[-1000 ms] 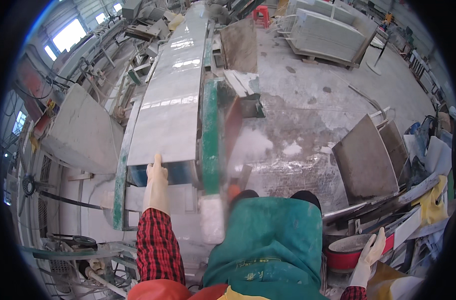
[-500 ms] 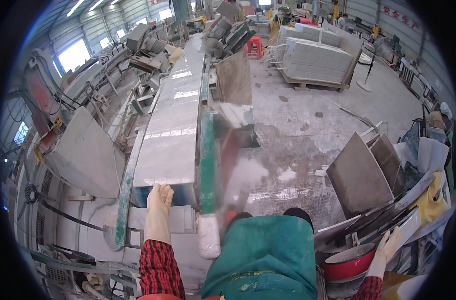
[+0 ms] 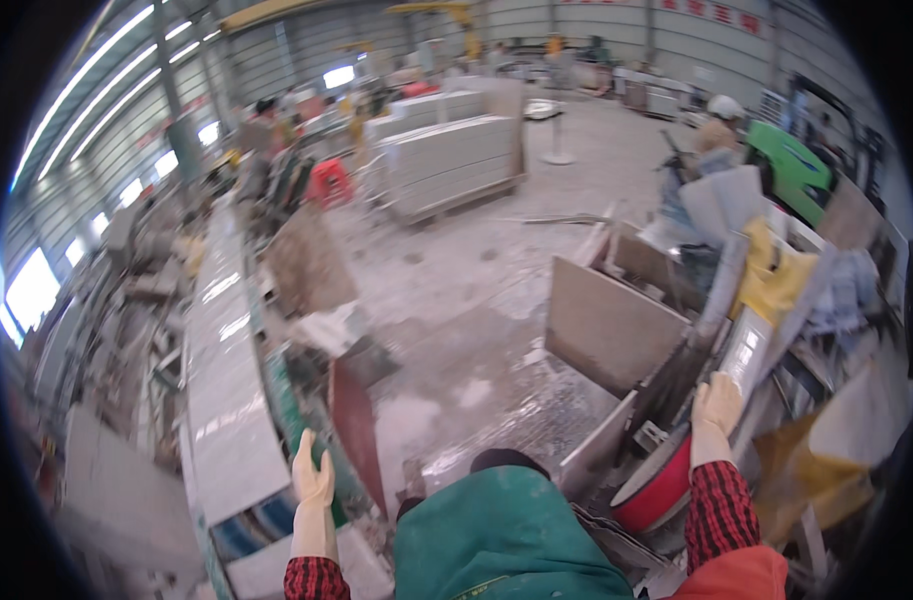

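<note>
My right hand (image 3: 718, 402), in a cream glove, has its fingers bent over the near end of a narrow, glossy white stone strip (image 3: 744, 350) at the right. The strip slopes away toward a yellow cloth. My left hand (image 3: 313, 475), gloved alike, is held beside the green rail (image 3: 288, 405) of a long conveyor, thumb and fingers apart and nothing in it. A long run of glossy pale slabs (image 3: 226, 400) lies on the conveyor to its left. Below my right hand is a round red-sided tub (image 3: 666, 490), partly hidden by my sleeve.
Brown boards (image 3: 611, 325) lean upright in front of the right hand. A yellow cloth (image 3: 771, 275) drapes over the rack behind the strip. Stacked white slabs (image 3: 446, 165) and a red stool (image 3: 330, 183) stand farther off. Near a green machine (image 3: 788, 170) is a person in a white cap (image 3: 721, 120).
My view has swung right. My left hand has come away from the end of the conveyor slabs. My right hand has moved forward from beside the red tub onto the strip's near end.
</note>
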### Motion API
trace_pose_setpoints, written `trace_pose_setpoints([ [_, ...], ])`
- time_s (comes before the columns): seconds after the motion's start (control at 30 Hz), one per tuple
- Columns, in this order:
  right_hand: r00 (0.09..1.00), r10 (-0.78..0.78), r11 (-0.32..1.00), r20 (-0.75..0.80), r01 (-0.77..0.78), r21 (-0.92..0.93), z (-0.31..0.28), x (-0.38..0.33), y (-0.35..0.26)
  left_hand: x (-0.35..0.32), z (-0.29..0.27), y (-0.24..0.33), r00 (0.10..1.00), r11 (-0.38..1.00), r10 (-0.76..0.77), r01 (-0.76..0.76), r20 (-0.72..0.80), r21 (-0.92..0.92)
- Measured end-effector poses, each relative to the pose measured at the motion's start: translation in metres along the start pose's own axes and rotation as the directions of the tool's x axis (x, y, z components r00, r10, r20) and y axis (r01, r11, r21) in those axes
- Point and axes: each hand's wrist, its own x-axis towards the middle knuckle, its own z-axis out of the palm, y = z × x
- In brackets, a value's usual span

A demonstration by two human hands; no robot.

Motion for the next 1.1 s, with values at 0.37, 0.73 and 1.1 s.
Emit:
trace_pose_setpoints([
  [0.37, 0.975, 0.132, 0.991, 0.178, -0.128, -0.029, -0.008, -0.001, -0.010, -0.020, 0.009, -0.045, 0.975, 0.869, 0.158, -0.213, 0.158, 0.447],
  [0.73, 0.999, 0.040, 0.998, 0.031, -0.041, 0.040, -0.001, -0.004, 0.013, -0.022, 0.004, -0.008, 0.963, 0.889, 0.187, -0.250, 0.193, 0.385],
  [1.1, 0.997, -0.036, 0.997, -0.067, 0.040, 0.059, 0.002, -0.012, 0.007, -0.018, -0.003, 0.013, 0.971, 0.894, -0.019, -0.090, 0.238, 0.439],
])
